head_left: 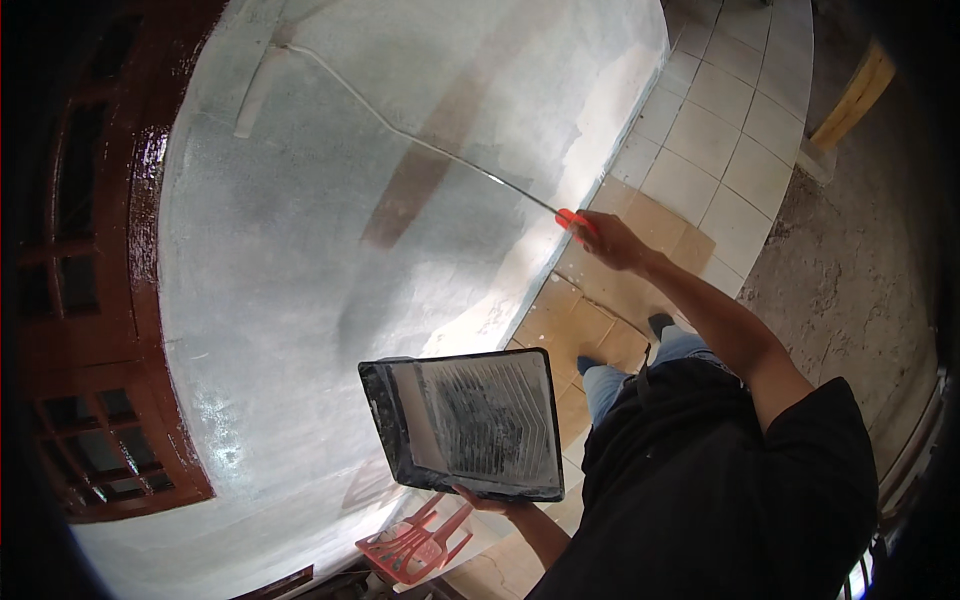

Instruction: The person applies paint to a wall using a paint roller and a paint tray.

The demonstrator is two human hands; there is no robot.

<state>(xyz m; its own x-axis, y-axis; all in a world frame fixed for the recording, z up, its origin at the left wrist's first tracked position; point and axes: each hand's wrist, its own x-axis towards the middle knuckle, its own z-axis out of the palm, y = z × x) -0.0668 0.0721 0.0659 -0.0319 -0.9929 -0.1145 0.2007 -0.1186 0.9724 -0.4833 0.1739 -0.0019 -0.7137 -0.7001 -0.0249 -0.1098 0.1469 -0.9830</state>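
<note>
My right hand (612, 241) is closed round the orange handle of a paint roller (400, 132). From the handle a long thin metal rod runs to the pale roller head (258, 92), which lies against the grey-white wall (290, 260). Below, my left hand (490, 500) grips the near edge of a black paint tray (403, 420), partly hidden beneath it. Whitish paint smears cover the tray's ribbed slope. A brownish band crosses the wall under the rod.
Glossy brown window frames (150, 300) border the wall on the left. Flattened cardboard (575, 300) covers floor tiles (725, 130) around my feet. A red plastic chair (425, 545) stands below the tray, and a yellowish wooden post (855, 95) at the upper right.
</note>
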